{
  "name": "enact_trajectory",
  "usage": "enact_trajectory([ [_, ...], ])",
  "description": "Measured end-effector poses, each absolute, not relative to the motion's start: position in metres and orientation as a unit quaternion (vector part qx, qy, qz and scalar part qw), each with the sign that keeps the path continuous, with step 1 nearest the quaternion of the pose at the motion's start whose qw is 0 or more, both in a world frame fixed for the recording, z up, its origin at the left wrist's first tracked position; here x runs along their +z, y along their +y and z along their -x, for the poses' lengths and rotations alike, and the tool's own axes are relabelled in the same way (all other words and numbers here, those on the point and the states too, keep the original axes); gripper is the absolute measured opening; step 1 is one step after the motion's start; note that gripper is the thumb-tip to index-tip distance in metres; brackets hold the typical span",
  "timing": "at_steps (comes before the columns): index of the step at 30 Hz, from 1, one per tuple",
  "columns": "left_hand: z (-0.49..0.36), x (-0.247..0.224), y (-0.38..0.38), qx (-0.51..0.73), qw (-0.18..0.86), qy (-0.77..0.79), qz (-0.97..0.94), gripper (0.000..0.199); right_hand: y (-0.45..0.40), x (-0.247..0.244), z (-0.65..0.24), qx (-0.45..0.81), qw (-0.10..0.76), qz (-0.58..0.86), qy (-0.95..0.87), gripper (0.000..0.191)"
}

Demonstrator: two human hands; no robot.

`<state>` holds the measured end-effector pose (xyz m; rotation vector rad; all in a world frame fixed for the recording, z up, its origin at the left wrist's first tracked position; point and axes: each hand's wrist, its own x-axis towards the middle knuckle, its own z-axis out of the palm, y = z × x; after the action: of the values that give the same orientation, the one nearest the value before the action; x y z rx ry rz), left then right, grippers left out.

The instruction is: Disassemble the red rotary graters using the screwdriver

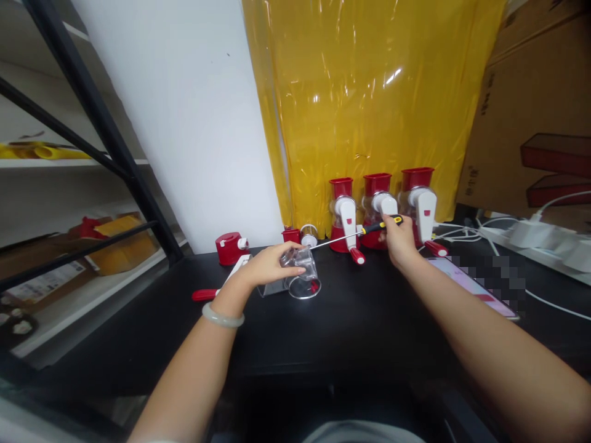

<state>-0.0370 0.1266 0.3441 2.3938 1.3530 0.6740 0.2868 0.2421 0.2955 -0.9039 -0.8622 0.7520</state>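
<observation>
My left hand (277, 264) is closed around a clear plastic grater housing (308, 271), which lies tilted on the black table. In my right hand (398, 240) is a screwdriver (369, 229) with a black and yellow handle. Its long metal shaft points left, and the tip reaches the top edge of the clear housing; whether it touches a screw is too small to tell. Behind the housing sit a metal grater drum (308, 235) and a small red part (290, 235). Left of my left hand are a red base (231, 247) and a white crank with a red handle (205, 295).
Three assembled red and white rotary graters (344, 215) stand at the back against yellow plastic sheeting (369, 92). A phone (475, 286) lies at right beside white cables and a power strip (549, 246). A black-framed shelf (92, 123) rises at left.
</observation>
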Motion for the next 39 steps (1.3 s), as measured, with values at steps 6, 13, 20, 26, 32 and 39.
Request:
enact_trajectory([
  [6, 0.037, 0.344, 0.126, 0.233, 0.154, 0.470, -0.837, 0.059, 0.236, 0.302, -0.284, 0.395, 0.738, 0.386, -0.388, 0.021],
  [13, 0.038, 0.344, 0.127, 0.238, 0.161, 0.468, -0.836, 0.059, 0.231, 0.308, -0.285, 0.432, 0.716, 0.416, -0.358, 0.013],
  [20, 0.037, 0.344, 0.126, 0.235, 0.158, 0.470, -0.836, 0.059, 0.239, 0.299, -0.286, 0.369, 0.722, 0.435, -0.392, 0.031],
  [26, 0.037, 0.344, 0.126, 0.233, 0.158, 0.474, -0.834, 0.060, 0.241, 0.299, -0.285, 0.376, 0.743, 0.412, -0.370, 0.018],
  [32, 0.038, 0.344, 0.127, 0.233, 0.160, 0.474, -0.834, 0.060, 0.235, 0.304, -0.284, 0.404, 0.739, 0.391, -0.370, 0.010],
  [39, 0.037, 0.344, 0.127, 0.229, 0.152, 0.477, -0.835, 0.061, 0.232, 0.307, -0.284, 0.454, 0.734, 0.362, -0.351, 0.012],
])
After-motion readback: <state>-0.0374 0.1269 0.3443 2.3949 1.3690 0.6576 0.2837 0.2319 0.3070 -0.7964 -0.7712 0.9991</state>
